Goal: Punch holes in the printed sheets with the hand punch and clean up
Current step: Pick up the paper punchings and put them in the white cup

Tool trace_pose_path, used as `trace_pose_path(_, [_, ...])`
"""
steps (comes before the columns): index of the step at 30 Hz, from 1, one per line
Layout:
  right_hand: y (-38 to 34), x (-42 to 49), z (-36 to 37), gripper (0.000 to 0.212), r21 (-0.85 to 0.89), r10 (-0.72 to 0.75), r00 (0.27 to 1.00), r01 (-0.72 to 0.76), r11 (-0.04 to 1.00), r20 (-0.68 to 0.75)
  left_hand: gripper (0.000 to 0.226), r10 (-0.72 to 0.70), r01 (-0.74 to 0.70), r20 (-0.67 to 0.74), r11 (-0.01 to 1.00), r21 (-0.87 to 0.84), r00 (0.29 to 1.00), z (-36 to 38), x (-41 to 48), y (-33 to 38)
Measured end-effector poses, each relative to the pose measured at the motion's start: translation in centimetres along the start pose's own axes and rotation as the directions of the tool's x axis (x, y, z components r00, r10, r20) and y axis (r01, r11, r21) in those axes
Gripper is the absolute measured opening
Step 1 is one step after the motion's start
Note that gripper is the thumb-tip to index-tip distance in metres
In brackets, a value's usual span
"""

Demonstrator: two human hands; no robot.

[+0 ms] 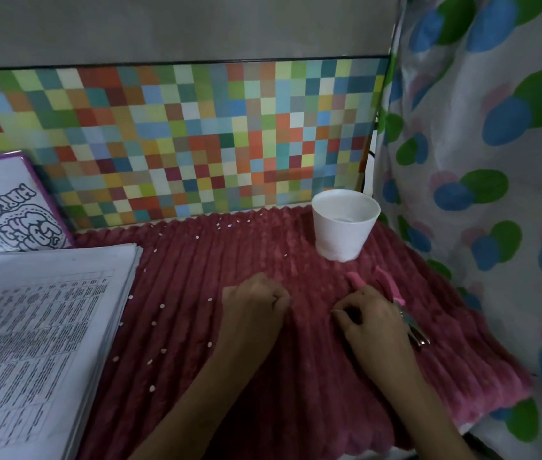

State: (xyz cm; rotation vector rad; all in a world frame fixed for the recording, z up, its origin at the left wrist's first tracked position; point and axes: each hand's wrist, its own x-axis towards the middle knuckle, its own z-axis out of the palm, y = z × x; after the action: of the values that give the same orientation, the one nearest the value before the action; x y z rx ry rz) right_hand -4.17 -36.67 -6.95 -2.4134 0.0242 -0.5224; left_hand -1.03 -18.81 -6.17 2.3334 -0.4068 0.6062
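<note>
the punch (391, 287) lies on the red cloth (229, 257), partly under the right hand (374, 323) and along its right side, with its pink handles toward the cup (346, 227). that hand's fingers curl down; whether they grasp the punch i cannot tell. the left hand (254, 303) is clenched, tips on the cloth, nothing seen in it. the sheets (47, 327) are stacked at the left, with paper dots (162, 306) scattered beside them.

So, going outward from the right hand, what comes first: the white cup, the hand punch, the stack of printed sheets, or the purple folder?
1. hand punch, right against the right hand, partly hidden by it, on its right side.
2. white cup, just behind the hand.
3. stack of printed sheets, across on the left.
4. purple folder, far back left.
</note>
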Motion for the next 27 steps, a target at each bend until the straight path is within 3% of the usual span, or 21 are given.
trace_pose_path(4, [0.1, 0.0, -0.8, 0.011, 0.117, 0.034, 0.998, -0.028, 0.993, -0.051, 0.022, -0.176, 0.171, -0.053, 0.981, -0.088, 0.983, -3.1, 0.2, -1.5])
trace_pose_path(6, [-0.6, 0.1, -1.2, 0.011, 0.115, 0.013, 0.991, 0.002, 0.993, -0.130, 0.021, -0.189, 0.186, -0.036, 0.980, -0.071, 0.981, -4.5, -0.2, -2.1])
trace_pose_path(8, [-2.1, 0.6, -1.1, 0.010, 0.106, -0.073, 0.985, 0.091, 0.990, -0.159, 0.018, -0.157, 0.157, 0.029, 0.988, -0.005, 0.987, -4.9, -0.6, -2.2])
trace_pose_path(10, [-3.8, 1.2, 0.0, 0.011, 0.171, -0.137, 0.989, 0.146, 0.974, -0.063, 0.012, -0.132, 0.131, 0.095, 0.991, 0.015, 0.987, -4.2, -0.9, -2.0])
trace_pose_path(13, [-5.0, 2.2, 2.1, 0.008, 0.183, -0.113, 0.984, 0.087, 0.979, 0.137, 0.009, -0.128, 0.121, 0.150, 0.991, 0.055, 0.980, -2.5, -1.2, -1.6])
trace_pose_path(16, [-4.7, 2.1, 3.1, 0.008, 0.125, -0.074, 0.972, 0.046, 0.991, 0.225, 0.020, -0.126, 0.110, 0.167, 0.989, 0.100, 0.978, -1.5, -1.5, -1.6])
trace_pose_path(20, [-4.2, 2.1, 3.3, 0.010, 0.068, -0.079, 0.970, 0.065, 0.996, 0.231, 0.032, -0.074, 0.058, 0.126, 0.990, 0.127, 0.989, -1.2, -1.4, -1.5])
trace_pose_path(24, [-4.2, 1.8, 3.6, 0.011, 0.016, -0.098, 0.972, 0.096, 0.995, 0.216, 0.027, 0.025, -0.037, 0.070, 0.985, 0.169, 0.997, -1.0, -1.1, -1.3])
trace_pose_path(27, [-4.2, 1.3, 4.0, 0.009, -0.011, -0.109, 0.978, 0.112, 0.994, 0.177, 0.022, 0.095, -0.138, 0.157, 0.947, 0.291, 0.983, -0.8, -0.6, -1.0])
